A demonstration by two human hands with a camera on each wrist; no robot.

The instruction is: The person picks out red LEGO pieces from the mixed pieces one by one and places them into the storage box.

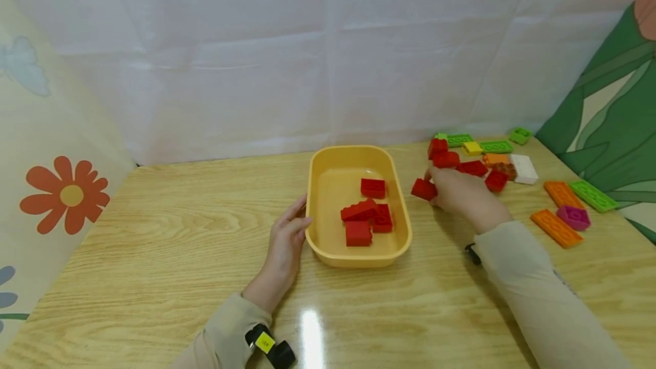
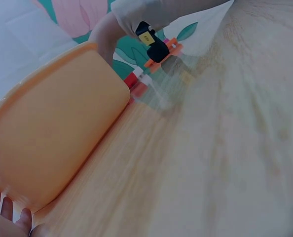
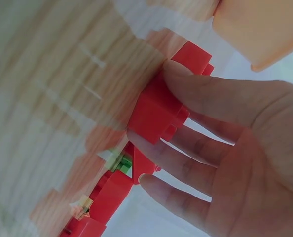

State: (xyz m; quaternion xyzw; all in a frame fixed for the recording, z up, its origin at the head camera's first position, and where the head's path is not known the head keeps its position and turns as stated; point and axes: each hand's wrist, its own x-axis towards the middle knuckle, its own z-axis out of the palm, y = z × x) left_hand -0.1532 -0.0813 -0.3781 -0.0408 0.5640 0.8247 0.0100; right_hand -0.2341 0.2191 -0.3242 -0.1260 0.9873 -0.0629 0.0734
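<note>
A yellow plastic bin point(image 1: 318, 249) stands on the table, with several red toy bricks point(image 1: 359, 233) lying loose inside. My left hand point(image 1: 283, 244) rests against the bin's left side, thumb close to the rim; in the left wrist view its fingertips point(image 2: 7, 207) touch the outer wall. To the right of the bin, my right hand point(image 1: 458, 195) pinches a red brick point(image 1: 424, 189) between thumb and fingers. The right wrist view shows red brick point(image 3: 154, 111) on both sides of the thumb. Other red bricks point(image 3: 112, 195) lie close by its lower fingers.
Beyond my right hand are more red bricks point(image 1: 472, 168), green plates point(image 1: 496, 147), a yellow brick point(image 1: 472, 148) and a white brick point(image 1: 524, 168). Farther right lie orange plates point(image 1: 556, 228), a magenta brick point(image 1: 574, 217) and a green plate point(image 1: 593, 196). White cloth point(image 1: 230, 61) hangs behind the table.
</note>
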